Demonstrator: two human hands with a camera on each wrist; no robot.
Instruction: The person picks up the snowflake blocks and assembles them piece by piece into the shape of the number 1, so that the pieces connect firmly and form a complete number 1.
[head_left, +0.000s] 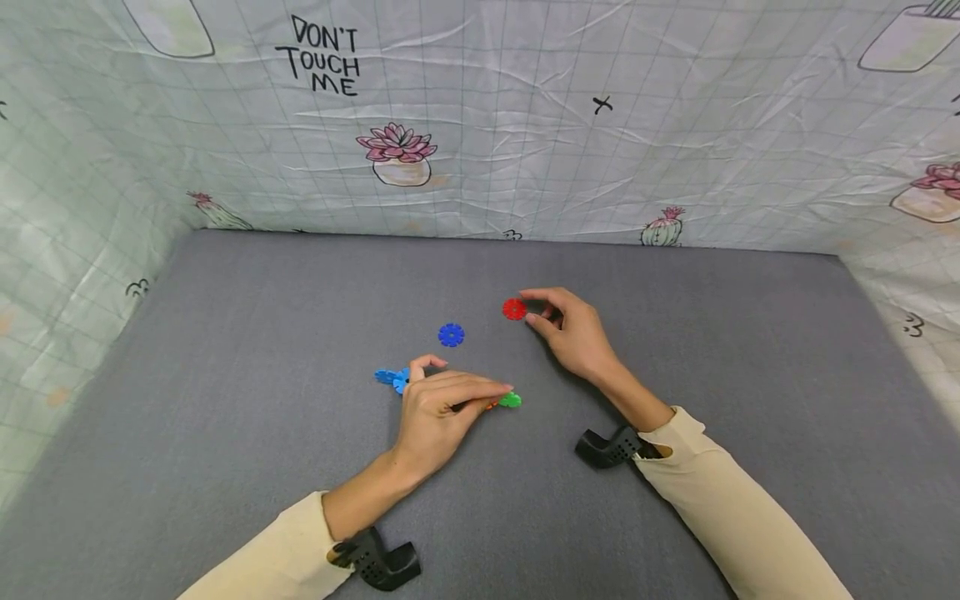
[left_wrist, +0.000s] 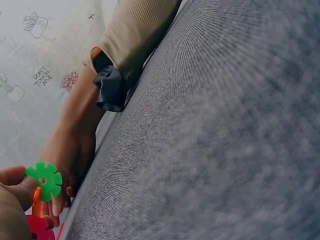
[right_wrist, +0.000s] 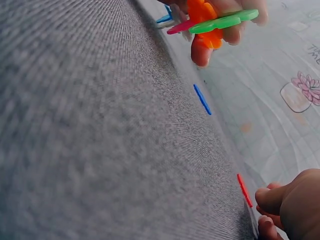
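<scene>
Red disc, just right of the frame's centre, seemingly preparing to pick up with right hand, holding thumb and forefinger apart; lower down, with left hand, pinching linked green disc. Next, probably needing careful pinch on red rim.

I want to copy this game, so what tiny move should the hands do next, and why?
Probably the right hand should pinch the red disc. Its fingers are right next to it, and the disc lies flat on the table. The left hand holds joined discs.
</scene>
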